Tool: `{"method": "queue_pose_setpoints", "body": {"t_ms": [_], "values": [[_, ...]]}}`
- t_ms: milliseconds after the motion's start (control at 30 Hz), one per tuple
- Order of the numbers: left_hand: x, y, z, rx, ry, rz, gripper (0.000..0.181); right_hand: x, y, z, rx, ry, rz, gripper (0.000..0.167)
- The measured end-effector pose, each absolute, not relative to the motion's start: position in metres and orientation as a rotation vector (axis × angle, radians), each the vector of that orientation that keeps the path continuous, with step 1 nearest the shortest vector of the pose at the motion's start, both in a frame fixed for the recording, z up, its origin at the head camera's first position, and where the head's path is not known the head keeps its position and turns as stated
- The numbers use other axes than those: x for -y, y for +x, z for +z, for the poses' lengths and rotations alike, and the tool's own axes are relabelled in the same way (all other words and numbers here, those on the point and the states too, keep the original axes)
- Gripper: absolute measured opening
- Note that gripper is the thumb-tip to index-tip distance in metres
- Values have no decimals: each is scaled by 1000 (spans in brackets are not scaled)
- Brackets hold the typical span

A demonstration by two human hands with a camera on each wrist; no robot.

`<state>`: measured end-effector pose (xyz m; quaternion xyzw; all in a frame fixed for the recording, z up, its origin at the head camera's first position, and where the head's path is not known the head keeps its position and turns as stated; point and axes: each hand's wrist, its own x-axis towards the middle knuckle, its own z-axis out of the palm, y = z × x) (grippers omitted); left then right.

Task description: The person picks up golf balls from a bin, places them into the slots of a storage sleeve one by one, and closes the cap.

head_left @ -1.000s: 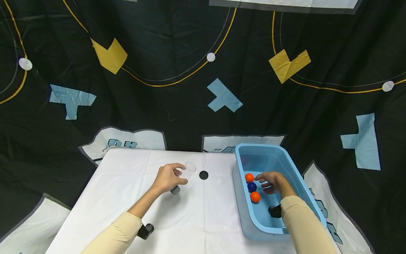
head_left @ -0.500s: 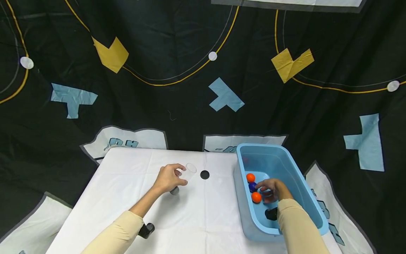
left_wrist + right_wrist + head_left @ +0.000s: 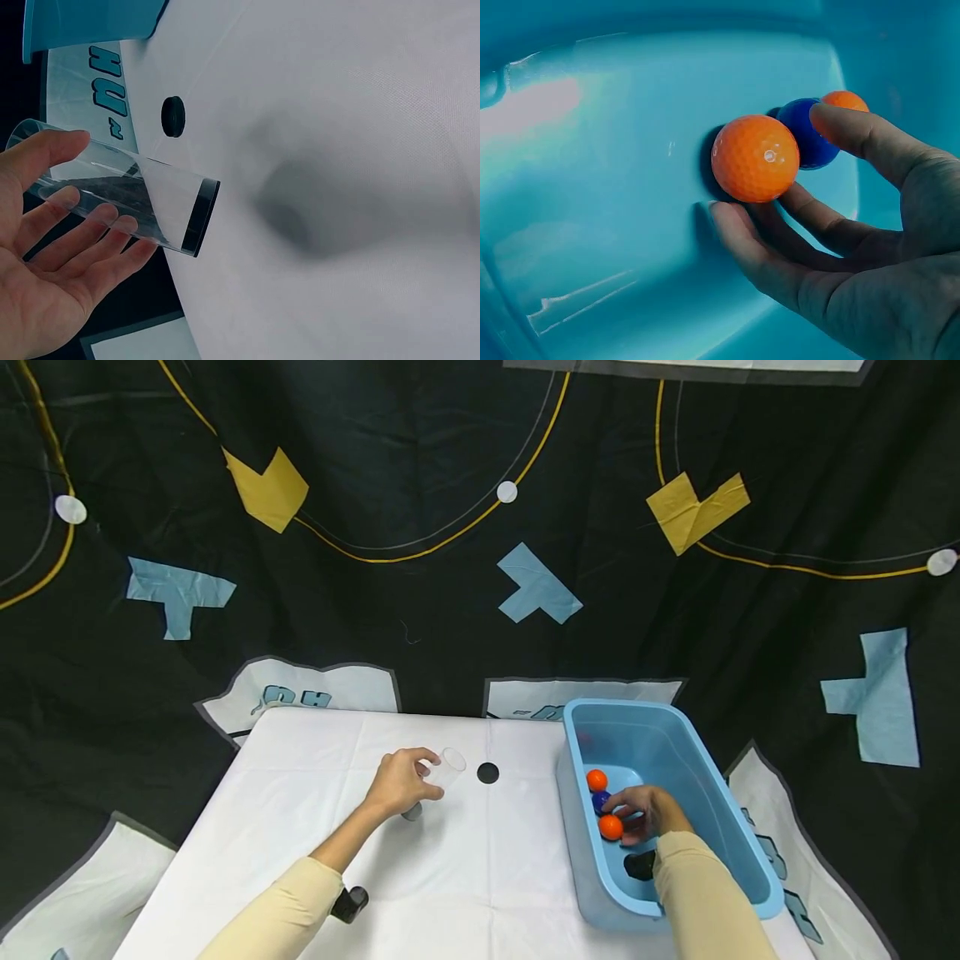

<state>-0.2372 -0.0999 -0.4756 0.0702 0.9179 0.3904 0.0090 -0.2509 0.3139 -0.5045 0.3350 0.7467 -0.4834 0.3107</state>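
My left hand grips a clear cylindrical container above the white table, tilted, fingers on one side and thumb on the other. Its black end points down toward the table. My right hand reaches into the blue bin, fingers loosely bent beside the balls. In the right wrist view, the thumb overlaps a dark blue ball and the fingers lie beside the nearer orange golf ball; firm contact cannot be made out. Another orange ball sits behind the blue one.
A round black disc lies on the white table between the container and the bin. Black cloth with tape shapes hangs behind the table. A black wrist device is by the left sleeve.
My right hand has moved down and slightly left, closer to the blue ball. The left hand still holds the clear container in nearly the same place. The head view has shifted slightly.
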Motion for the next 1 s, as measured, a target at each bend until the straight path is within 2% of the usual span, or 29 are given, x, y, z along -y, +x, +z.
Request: {"method": "queue_pose_setpoints", "body": {"t_ms": [333,700,1000], "values": [[99,-237,-477,-2851,204,1216,46,-315,-246,-514,-1950,904,-1319,37],[99,-238,-476,-2846,204,1233,45,-319,-251,-515,-1926,917,-1343,34],[98,-238,-474,-2820,209,1244,41,-331,-253,-496,-1910,727,-1367,41]]}}
